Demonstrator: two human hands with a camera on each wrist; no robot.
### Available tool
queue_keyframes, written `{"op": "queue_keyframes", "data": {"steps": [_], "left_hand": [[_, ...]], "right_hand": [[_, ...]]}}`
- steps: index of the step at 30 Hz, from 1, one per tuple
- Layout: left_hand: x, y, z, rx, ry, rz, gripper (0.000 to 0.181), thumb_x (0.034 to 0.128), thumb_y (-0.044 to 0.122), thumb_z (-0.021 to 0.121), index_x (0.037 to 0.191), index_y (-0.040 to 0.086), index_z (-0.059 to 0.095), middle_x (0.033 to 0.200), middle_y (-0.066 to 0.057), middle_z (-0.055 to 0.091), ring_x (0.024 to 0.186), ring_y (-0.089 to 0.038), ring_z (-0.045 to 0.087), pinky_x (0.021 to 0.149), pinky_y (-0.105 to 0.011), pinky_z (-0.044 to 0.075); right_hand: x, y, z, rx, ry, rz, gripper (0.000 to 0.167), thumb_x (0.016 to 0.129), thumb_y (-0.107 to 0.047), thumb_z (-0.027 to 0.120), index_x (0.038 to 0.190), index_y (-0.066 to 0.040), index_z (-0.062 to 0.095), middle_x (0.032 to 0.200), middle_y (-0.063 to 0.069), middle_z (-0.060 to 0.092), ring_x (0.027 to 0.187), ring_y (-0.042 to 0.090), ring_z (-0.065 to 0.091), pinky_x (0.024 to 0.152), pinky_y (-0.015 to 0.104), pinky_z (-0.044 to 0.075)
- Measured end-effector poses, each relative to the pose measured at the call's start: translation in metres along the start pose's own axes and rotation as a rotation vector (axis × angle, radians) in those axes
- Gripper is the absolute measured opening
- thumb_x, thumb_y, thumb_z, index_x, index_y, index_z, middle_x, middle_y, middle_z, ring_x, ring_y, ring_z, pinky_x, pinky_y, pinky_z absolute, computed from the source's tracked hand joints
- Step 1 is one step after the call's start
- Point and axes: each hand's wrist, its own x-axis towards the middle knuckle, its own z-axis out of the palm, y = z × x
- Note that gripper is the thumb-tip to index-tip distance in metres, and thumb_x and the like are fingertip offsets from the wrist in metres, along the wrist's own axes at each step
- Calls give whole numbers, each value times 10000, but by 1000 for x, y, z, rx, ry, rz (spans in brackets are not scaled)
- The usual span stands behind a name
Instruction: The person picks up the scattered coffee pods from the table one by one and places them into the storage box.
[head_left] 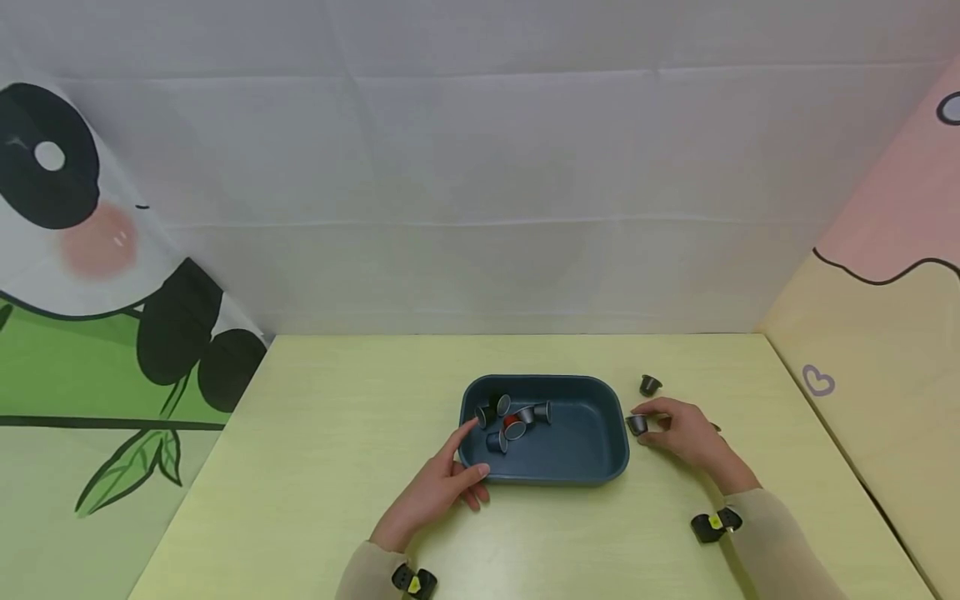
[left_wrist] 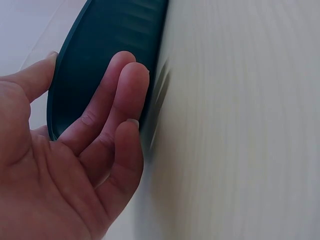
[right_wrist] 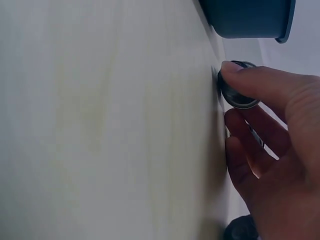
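Observation:
My right hand (head_left: 681,429) pinches a dark coffee capsule (head_left: 637,425) between thumb and fingers, just outside the right end of the tray. The right wrist view shows the thumb lying across this capsule (right_wrist: 240,95), close to the tabletop. A blue-grey rectangular tray (head_left: 581,450) holds several coffee capsules (head_left: 514,427) in its left half, one of them red. At the tray's front left corner, my left hand (head_left: 438,487) touches the rim with its thumb and extended index finger. In the left wrist view its other fingers hang loosely bent beside the tray wall (left_wrist: 80,65).
Behind the right hand another dark capsule (head_left: 650,385) lies on the pale yellow table (head_left: 337,400). A small dark thing (head_left: 716,427) peeks out past that hand, mostly hidden. A white cloth wall (head_left: 480,275) stands at the table's back edge, with printed panels on both sides.

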Motion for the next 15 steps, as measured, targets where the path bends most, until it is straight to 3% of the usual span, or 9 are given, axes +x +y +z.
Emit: {"op": "queue_keyframes", "data": {"steps": [15], "left_hand": [[0,-1,0,23,-1,-8,728,1002,298,627,1591,289,199,808,-157,717,674,-331,696,686,-375,559]], "right_hand": [[-2,-1,-2,81,37,52,361,809,-122,842,1141,-72,709,1157,175,668,972,346,680,853,502,539]]}}
